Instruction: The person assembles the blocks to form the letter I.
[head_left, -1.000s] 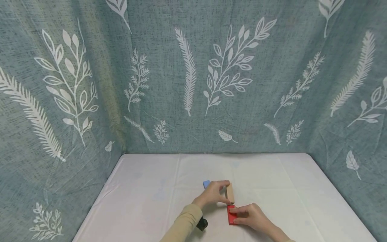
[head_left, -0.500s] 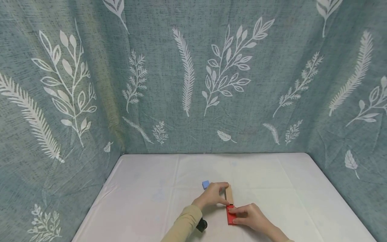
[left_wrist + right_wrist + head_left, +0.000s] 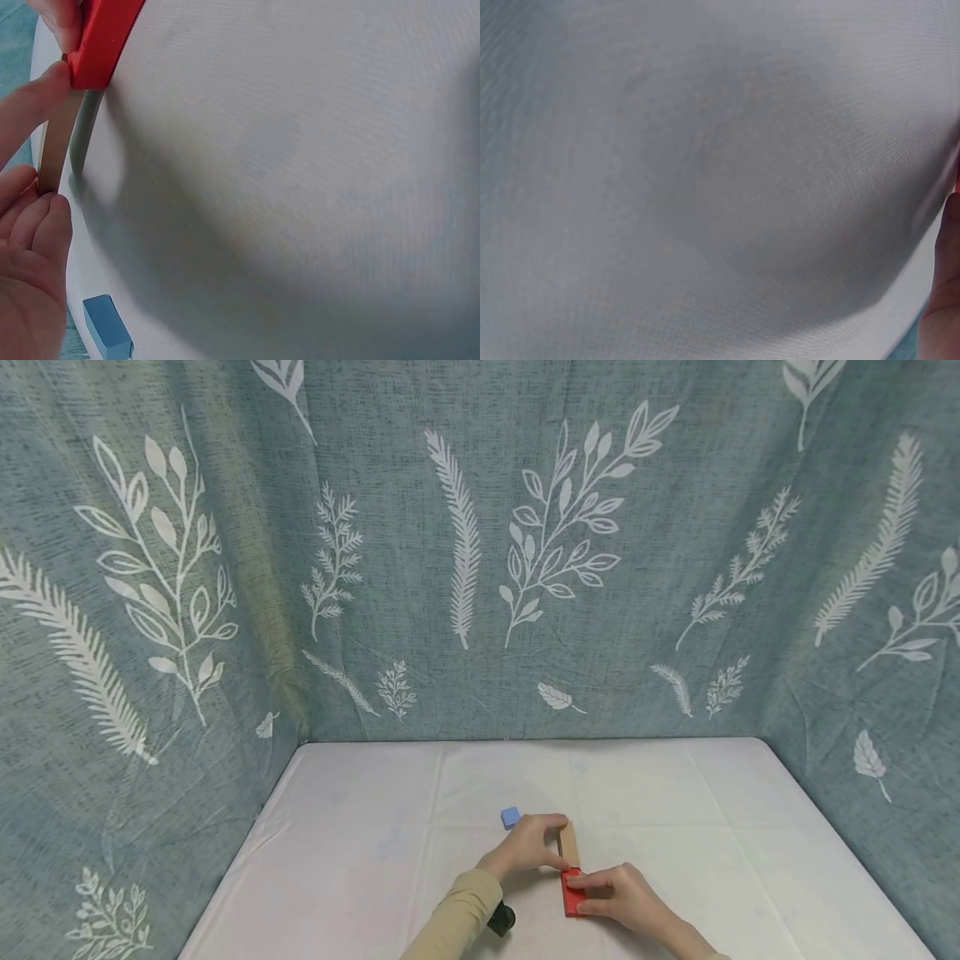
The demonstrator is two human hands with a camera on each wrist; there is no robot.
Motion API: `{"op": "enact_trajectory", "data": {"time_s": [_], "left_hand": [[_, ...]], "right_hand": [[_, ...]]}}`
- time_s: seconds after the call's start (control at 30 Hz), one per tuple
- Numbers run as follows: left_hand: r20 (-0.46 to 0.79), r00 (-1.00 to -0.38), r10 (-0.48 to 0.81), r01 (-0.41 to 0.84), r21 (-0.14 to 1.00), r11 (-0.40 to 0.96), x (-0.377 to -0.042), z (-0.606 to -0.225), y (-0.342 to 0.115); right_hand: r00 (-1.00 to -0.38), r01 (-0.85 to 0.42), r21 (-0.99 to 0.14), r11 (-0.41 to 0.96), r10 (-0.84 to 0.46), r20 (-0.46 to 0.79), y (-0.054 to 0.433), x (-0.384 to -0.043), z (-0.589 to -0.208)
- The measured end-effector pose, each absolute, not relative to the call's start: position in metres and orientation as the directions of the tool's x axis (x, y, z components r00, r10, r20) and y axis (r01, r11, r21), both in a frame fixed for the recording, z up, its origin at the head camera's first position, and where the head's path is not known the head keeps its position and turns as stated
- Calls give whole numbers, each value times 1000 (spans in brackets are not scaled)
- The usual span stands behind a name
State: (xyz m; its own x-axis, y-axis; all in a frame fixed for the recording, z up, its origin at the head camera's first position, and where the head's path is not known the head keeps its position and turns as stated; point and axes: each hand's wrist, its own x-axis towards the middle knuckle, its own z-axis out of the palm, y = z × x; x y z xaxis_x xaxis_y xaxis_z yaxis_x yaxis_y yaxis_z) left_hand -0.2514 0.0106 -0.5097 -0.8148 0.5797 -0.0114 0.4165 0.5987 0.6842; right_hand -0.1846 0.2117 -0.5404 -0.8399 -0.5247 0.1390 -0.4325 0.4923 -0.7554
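Note:
A pale wooden block [image 3: 568, 845] lies lengthwise on the table, pinched at its two ends between the thumb and fingers of my left hand [image 3: 522, 843]. Its near end meets a red block [image 3: 572, 902], which my right hand [image 3: 628, 900] holds between thumb and fingers from the right. In the left wrist view, the wooden block [image 3: 60, 142] abuts the red one [image 3: 109, 37], and a grey-green strip [image 3: 86, 131] runs alongside the wood; what it is, I cannot tell. The right wrist view catches only part of the right hand [image 3: 941, 292] at its edge.
A small blue block [image 3: 510, 817] sits just beyond the left hand, to its left. White cloth covers the table [image 3: 360, 843]. Blue-green curtains [image 3: 480, 568] with white leaf prints enclose the back and sides. A black device [image 3: 501, 918] is at the left wrist.
My left hand has drawn the wooden block slightly nearer, and the small gap between it and the red block has closed. More of the blue block shows. The right hand stays almost still.

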Motion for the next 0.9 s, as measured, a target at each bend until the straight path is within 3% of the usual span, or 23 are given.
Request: {"op": "enact_trajectory", "data": {"time_s": [0.9], "left_hand": [[-109, -811, 575, 349, 699, 624, -250, -505, 12]], "right_hand": [[-844, -419, -759, 498, -521, 124, 211, -185, -541]]}}
